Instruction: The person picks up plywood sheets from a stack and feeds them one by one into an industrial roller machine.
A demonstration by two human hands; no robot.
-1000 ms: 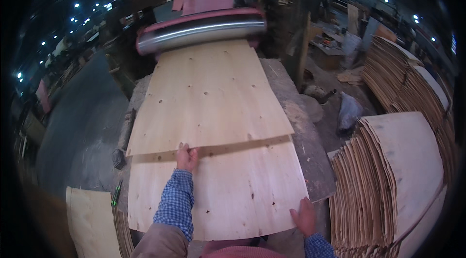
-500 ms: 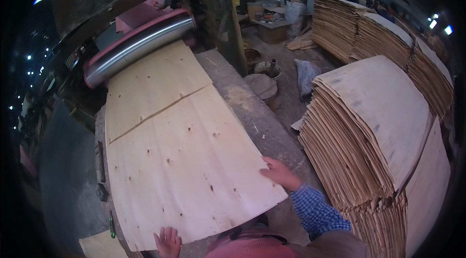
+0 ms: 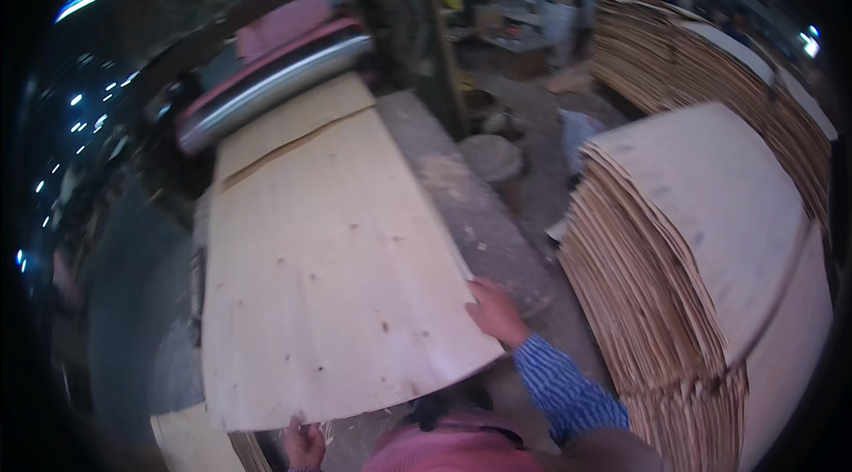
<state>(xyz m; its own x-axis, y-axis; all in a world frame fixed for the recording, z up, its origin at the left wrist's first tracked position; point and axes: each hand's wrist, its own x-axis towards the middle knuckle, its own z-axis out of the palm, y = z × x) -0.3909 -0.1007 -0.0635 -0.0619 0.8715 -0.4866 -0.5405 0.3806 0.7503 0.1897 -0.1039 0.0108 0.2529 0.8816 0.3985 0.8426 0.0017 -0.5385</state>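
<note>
The sheet (image 3: 328, 277) lies in the middle of the frame, on the table (image 3: 466, 197). Its far edge laps over a second sheet (image 3: 306, 123), which reaches up to the shiny roller (image 3: 275, 86) at upper left. The right hand (image 3: 495, 312) is at the sheet's right edge, near the close corner, thumb and fingers pressed together on the wood. The left hand (image 3: 304, 444), at the bottom of the frame, meets the near edge with bent fingers — whether it pinches or merely touches, I cannot tell.

Right of the table, toward the upper centre, stand a round tub (image 3: 493, 158) with a pale, flat top and a bucket (image 3: 503, 123) just behind it — contents too blurred to tell. A whitish bag (image 3: 581, 135) sits near them. A tall stack (image 3: 643, 286) of sheets fills the lower right.
</note>
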